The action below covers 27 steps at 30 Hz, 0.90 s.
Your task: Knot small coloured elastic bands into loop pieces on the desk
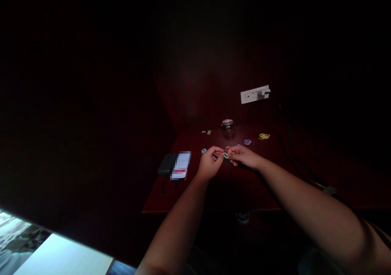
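My left hand (211,161) and my right hand (243,157) meet above the dark red table, fingers pinched. Between their fingertips is a light green hair tie (225,155), small and ring-shaped, which both seem to grip. An orange bit, perhaps more hair ties, shows just behind the right fingers, partly hidden. Beside my left hand lies a light blue hair tie bundle (204,150). Past my right hand are purple hair ties (247,142) and a pile of yellow hair ties (264,136). A few loose green and yellow hair ties (209,132) lie farther back.
A clear lidded jar (228,127) stands near the back wall. To the left, a phone (181,166) with a lit screen lies against a dark box-shaped object (167,163) with a cable. A white wall socket (255,94) holds a plug; a dark cable runs down the right.
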Tool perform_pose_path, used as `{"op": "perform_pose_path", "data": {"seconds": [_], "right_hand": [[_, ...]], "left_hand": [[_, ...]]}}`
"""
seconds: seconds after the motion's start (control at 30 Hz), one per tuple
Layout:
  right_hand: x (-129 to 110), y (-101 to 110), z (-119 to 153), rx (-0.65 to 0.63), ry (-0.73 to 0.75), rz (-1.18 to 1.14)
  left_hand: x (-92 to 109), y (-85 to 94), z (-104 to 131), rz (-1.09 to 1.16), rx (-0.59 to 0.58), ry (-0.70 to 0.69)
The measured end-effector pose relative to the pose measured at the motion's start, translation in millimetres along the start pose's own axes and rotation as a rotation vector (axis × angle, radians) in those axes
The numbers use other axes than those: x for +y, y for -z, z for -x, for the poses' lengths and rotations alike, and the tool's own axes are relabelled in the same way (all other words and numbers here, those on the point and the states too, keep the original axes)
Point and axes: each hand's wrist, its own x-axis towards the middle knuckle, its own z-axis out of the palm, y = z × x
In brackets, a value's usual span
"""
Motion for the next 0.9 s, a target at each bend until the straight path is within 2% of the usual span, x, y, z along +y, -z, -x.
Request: {"op": "perform_pose_path", "data": {"seconds": [0.23, 0.43, 0.57, 0.9], "right_hand": [[-6.4, -3.2, 2.0, -0.036, -0.014, 0.034], [-7.6, -3.9, 3.2, -0.027, -0.023, 0.03], [-4.7, -2.3, 2.5, -0.03, -0.015, 0.042], [-6.4, -1.9, 3.2, -0.007, 0.018, 0.052]], "left_hand": [[2.3, -0.5, 1.2, -0.044, 0.041, -0.025], [0.3, -2.2, 2.9, -0.089, -0.077, -0.055], [-2.9, -2.8, 2.9, -0.117, -0.106, -0.065], [-4.7, -1.0, 1.9, -0.195, -0.052, -0.058]]}}
